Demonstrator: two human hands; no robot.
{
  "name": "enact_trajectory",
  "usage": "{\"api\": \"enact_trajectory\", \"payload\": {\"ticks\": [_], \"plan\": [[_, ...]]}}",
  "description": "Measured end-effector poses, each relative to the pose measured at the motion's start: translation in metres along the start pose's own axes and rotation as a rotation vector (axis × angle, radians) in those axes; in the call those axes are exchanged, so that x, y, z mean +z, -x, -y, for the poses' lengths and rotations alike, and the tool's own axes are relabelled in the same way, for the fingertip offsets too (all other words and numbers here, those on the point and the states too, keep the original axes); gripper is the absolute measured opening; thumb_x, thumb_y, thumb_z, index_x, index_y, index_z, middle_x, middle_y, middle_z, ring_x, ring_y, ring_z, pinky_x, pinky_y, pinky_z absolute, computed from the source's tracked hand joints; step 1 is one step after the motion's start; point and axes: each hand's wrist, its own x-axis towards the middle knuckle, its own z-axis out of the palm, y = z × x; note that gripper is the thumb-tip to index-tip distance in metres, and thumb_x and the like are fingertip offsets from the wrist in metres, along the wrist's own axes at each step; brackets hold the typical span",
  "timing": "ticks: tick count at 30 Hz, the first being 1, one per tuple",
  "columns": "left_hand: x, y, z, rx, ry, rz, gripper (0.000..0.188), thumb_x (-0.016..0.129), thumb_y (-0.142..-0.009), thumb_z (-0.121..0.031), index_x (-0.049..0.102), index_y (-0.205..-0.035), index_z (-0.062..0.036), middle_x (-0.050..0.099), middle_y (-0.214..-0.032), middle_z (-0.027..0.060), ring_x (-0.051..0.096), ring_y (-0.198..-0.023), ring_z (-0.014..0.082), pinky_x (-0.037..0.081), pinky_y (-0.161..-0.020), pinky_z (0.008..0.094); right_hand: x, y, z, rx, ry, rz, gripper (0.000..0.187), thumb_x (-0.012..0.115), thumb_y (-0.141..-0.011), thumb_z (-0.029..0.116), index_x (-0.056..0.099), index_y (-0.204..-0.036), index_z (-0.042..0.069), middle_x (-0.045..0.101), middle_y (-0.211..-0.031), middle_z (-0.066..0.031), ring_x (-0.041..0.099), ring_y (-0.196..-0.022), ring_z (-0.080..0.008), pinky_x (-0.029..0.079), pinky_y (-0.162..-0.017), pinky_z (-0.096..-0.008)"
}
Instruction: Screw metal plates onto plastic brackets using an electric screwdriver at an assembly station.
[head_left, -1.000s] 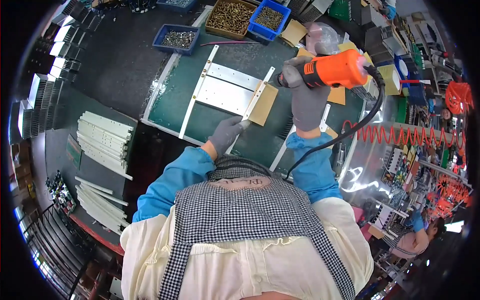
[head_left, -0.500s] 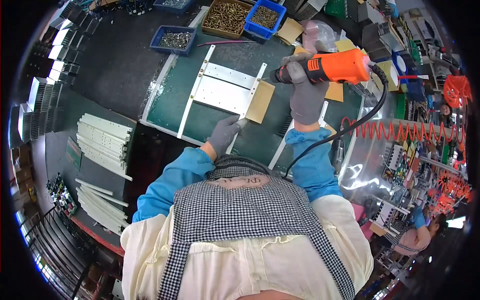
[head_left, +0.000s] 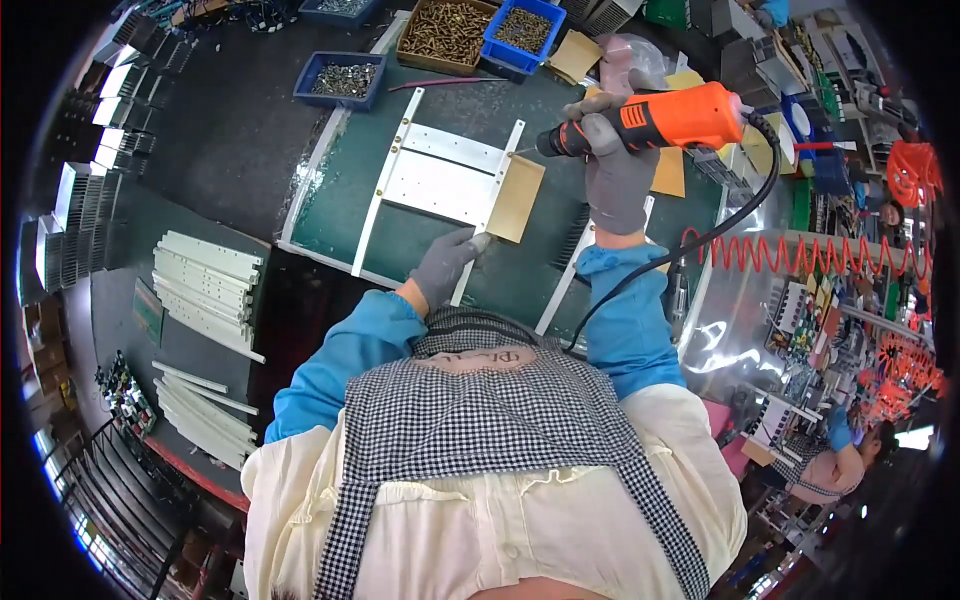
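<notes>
In my gloved right hand (head_left: 614, 180) is an orange and black electric screwdriver (head_left: 672, 118), gripped around its front part and lying nearly level. Its thin bit points left, to the upper part of a white rail (head_left: 508, 165); whether it touches a screw there I cannot tell. My gloved left hand (head_left: 443, 268) is closed at that rail's near end, fingertips beside a brown card (head_left: 517, 203). This rail and a second white rail (head_left: 385, 195) at left flank two white crosspieces, a wide drilled plate (head_left: 440, 185) and a narrower strip (head_left: 456, 147). Small brass-coloured screws show on the left rail.
Beyond the frame stand a blue bin (head_left: 342, 80) of metal parts, a box of brass screws (head_left: 446, 32) and a bright blue bin (head_left: 522, 36). White rails (head_left: 205, 290) lie stacked at left. The screwdriver's black cable (head_left: 690, 262) loops beside my right arm. Another person (head_left: 828, 462) sits far right.
The screwdriver's rear end has risen slightly in view, and its bit now shows more plainly beside the rail. My left hand keeps its place at the rail.
</notes>
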Motion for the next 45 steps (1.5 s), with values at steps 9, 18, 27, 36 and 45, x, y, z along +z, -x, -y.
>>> {"api": "enact_trajectory", "payload": {"ticks": [9,18,27,36,45], "plan": [[0.003,-0.001,0.005,0.007,0.040,-0.052,0.033,0.061,-0.097,-0.023,0.063,-0.116,0.0042,0.062,-0.087,0.0016,0.056,-0.077,0.0109,0.047,-0.071,0.0252,0.014,-0.004,0.004,0.118,0.410,0.153,0.066,0.079,-0.078,0.008,0.042,-0.133,0.000,0.065,-0.084,-0.0038,0.061,-0.066,-0.0106,0.051,-0.061,-0.0254],[-0.004,-0.013,0.019,0.002,-0.041,-0.049,0.034,0.063,-0.096,-0.029,0.065,-0.110,0.0021,0.060,-0.082,0.0013,0.054,-0.075,0.0102,0.045,-0.068,0.0249,0.024,-0.002,0.004,0.018,0.306,-0.024,0.053,0.080,-0.078,0.009,0.050,-0.122,0.000,0.063,-0.078,-0.0019,0.058,-0.063,-0.0088,0.048,-0.057,-0.0248],[-0.008,-0.014,0.024,0.076,-0.111,-0.013,0.035,0.062,-0.096,-0.032,0.066,-0.107,0.0005,0.060,-0.080,0.0013,0.054,-0.073,0.0103,0.045,-0.067,0.0264,0.036,-0.007,0.004,0.083,0.288,0.084,0.027,0.082,-0.077,0.014,0.060,-0.091,0.006,0.059,-0.071,0.0017,0.054,-0.059,-0.0075,0.045,-0.054,-0.0236],[-0.061,0.012,0.023,0.230,-0.286,0.039,0.032,0.057,-0.097,-0.021,0.061,-0.119,0.0019,0.066,-0.094,0.0063,0.060,-0.079,0.0123,0.050,-0.066,0.0215,0.030,-0.011,0.060,-0.134,-0.084,0.135,0.054,0.072,-0.082,0.007,0.045,-0.129,0.002,0.066,-0.090,-0.0082,0.067,-0.083,-0.0208,0.055,-0.083,-0.0405],[-0.058,0.023,0.003,0.036,0.516,0.235,0.028,0.049,-0.099,-0.010,0.051,-0.125,0.0010,0.058,-0.113,0.0125,0.060,-0.106,0.0183,0.055,-0.077,0.0221,0.030,0.044,0.035,0.137,-0.231,0.161,0.065,0.069,-0.086,0.011,0.033,-0.139,-0.001,0.067,-0.095,-0.0094,0.068,-0.087,-0.0234,0.055,-0.086,-0.0443]]}}
